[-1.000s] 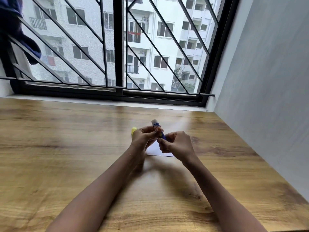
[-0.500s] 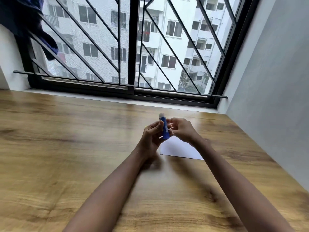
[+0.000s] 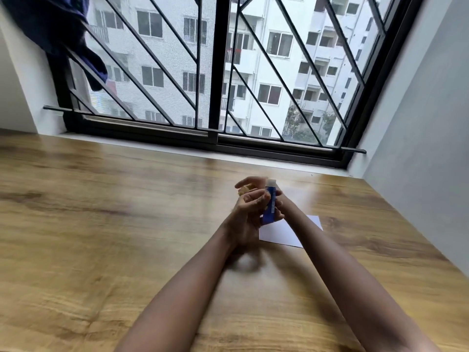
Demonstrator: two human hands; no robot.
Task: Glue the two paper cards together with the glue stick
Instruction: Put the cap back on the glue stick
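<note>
Here, both hands, the left hand (image 3: 245, 214) and the right hand (image 3: 275, 199), gripped the upright glue stick (image 3: 269, 201) above the table (image 3: 101, 224) (exposed glue could smear fingers), beside a white card (image 3: 284, 231).

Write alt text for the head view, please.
Two bare hands hold an upright blue glue stick above a wooden table, near white paper lying flat. A barred window is behind.
</note>
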